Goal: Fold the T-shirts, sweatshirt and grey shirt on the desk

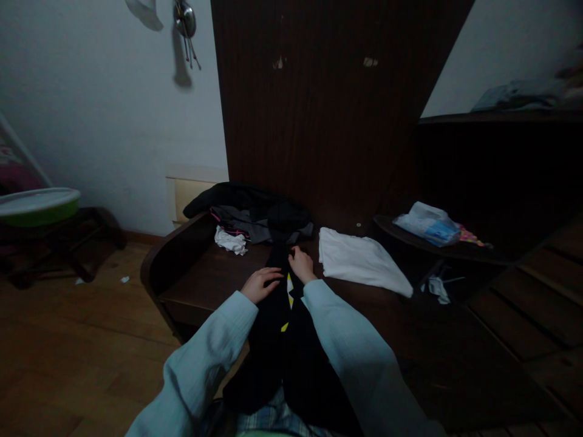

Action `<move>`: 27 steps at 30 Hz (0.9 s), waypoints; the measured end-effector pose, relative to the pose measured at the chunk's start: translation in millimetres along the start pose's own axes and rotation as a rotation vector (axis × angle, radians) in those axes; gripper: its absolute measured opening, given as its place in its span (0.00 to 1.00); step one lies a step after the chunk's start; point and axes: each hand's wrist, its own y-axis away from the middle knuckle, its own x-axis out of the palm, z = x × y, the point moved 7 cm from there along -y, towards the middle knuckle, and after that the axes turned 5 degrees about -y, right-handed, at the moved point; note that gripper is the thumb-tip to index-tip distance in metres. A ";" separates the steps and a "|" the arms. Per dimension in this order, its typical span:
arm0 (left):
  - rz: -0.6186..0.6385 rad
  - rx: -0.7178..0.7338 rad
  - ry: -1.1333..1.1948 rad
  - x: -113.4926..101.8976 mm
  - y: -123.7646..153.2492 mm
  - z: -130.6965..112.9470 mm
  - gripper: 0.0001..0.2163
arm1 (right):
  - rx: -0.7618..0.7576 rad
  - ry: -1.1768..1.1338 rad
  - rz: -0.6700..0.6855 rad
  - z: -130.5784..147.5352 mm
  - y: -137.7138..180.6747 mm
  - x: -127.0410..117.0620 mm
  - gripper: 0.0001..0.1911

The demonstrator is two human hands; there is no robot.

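A black garment (266,328) with yellow and white patches lies lengthwise over the dark wooden bench and hangs past its front edge towards me. My left hand (262,284) rests on its left side, fingers stretched out and lying on the cloth. Further up, my right hand (301,265) touches the right side near the far end, fingers slightly bent and apart. Shadow hides much of the cloth's outline. Just right of my right hand is a folded white cloth (359,260).
Dark clothes (259,209) are heaped at the bench's back, beside a crumpled white cloth (231,241). The bench (191,276) has a raised curved left end. A plastic packet (428,224) sits on a shelf at right. A green basin (40,209) stands on a stool at far left.
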 end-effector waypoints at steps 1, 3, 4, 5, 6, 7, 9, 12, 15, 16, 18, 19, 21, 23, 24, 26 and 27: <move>0.023 -0.002 -0.004 2.9 -0.8 -0.1 0.12 | -0.005 -0.006 0.010 0.8 -0.7 1.4 0.12; 0.042 -0.019 -0.025 6.1 -1.7 0.7 0.11 | -0.018 -0.067 0.041 1.9 -2.3 2.6 0.13; 0.043 -0.026 -0.033 6.5 -1.7 1.2 0.11 | -0.025 -0.111 0.063 1.6 -3.1 2.0 0.13; 0.048 -0.029 -0.035 6.6 -1.1 1.9 0.11 | -0.036 -0.149 0.088 0.4 -3.8 0.2 0.13; 0.058 -0.028 -0.033 6.5 -0.2 3.1 0.11 | -0.047 -0.193 0.119 -1.8 -4.0 -2.7 0.13; 0.069 -0.030 -0.033 5.8 1.1 5.2 0.12 | -0.055 -0.247 0.148 -5.6 -3.6 -6.8 0.13; 0.078 -0.061 -0.046 1.3 3.1 13.4 0.13 | -0.040 -0.384 0.180 -18.5 -1.0 -18.8 0.12; 0.073 -0.176 -0.096 -10.1 0.1 31.9 0.15 | 0.124 -0.598 0.228 -47.5 9.9 -30.3 0.08; 0.112 -0.366 -0.084 -16.4 -12.5 51.1 0.18 | 0.302 -0.646 0.335 -65.1 26.2 -24.4 0.04; 0.128 -0.444 -0.067 -16.8 -17.7 57.2 0.19 | 0.343 -0.664 0.359 -66.4 30.1 -21.0 0.05; 0.157 -0.572 -0.033 -15.0 -28.7 66.8 0.18 | 0.405 -0.712 0.376 -64.4 33.3 -15.0 0.09; 0.165 -0.609 -0.022 -13.4 -34.7 70.1 0.17 | 0.429 -0.736 0.373 -62.0 32.5 -12.7 0.11; 0.177 -0.641 0.001 -8.6 -46.6 74.5 0.13 | 0.461 -0.771 0.367 -55.6 27.1 -9.1 0.15; 0.184 -0.672 0.040 -2.8 -55.9 78.2 0.09 | 0.496 -0.810 0.374 -48.8 20.0 -5.7 0.16; 0.186 -0.686 0.065 0.1 -59.6 79.0 0.06 | 0.516 -0.834 0.376 -45.8 16.7 -4.0 0.15; 0.194 -0.706 0.127 5.2 -65.3 77.7 0.05 | 0.545 -0.885 0.375 -40.1 12.3 -0.8 0.13; 0.199 -0.711 0.164 7.4 -67.2 75.4 0.05 | 0.551 -0.911 0.367 -37.4 11.4 0.5 0.11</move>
